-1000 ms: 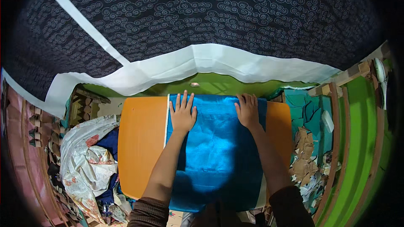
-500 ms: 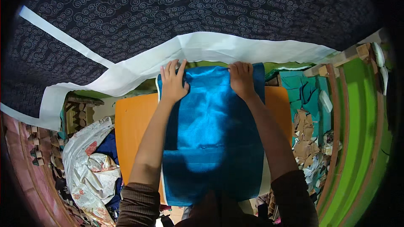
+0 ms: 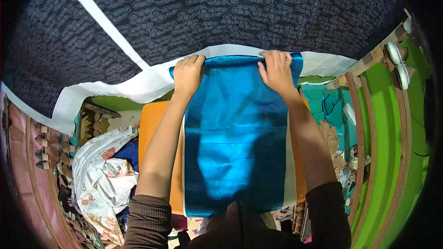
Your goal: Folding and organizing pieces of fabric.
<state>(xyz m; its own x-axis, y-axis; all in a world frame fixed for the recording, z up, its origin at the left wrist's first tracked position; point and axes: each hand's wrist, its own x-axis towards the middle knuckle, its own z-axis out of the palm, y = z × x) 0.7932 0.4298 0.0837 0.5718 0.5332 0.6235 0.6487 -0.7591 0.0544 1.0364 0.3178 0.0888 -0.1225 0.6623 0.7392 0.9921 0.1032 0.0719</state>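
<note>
A shiny blue satin cloth [image 3: 230, 138] is spread lengthwise in front of me, with a pale layer [image 3: 290, 180] showing along its right side. Its far edge is raised and rolled over slightly. My left hand [image 3: 188, 74] is closed on that edge near the far left corner. On the far right, my right hand [image 3: 279, 74] grips the same edge, fingers curled over it and thumb on the near side. Under the cloth is an orange tabletop [image 3: 150, 129]. Beyond both hands hangs a dark cloth [image 3: 221, 9] with pale swirls and a white border [image 3: 115, 87].
On the left lies a bunched white floral cloth [image 3: 106, 184], beside a pink wall [image 3: 23, 147]. Teal fabric pieces [image 3: 323, 101] and brown scraps [image 3: 330, 138] are piled on the right. Wooden rails [image 3: 362, 147] run along a green wall [image 3: 387, 157] there.
Both hands have moved farther away, and the cloth's far edge has risen with them. My left hand, spread flat before, is now closed on the edge. The view has shifted slightly.
</note>
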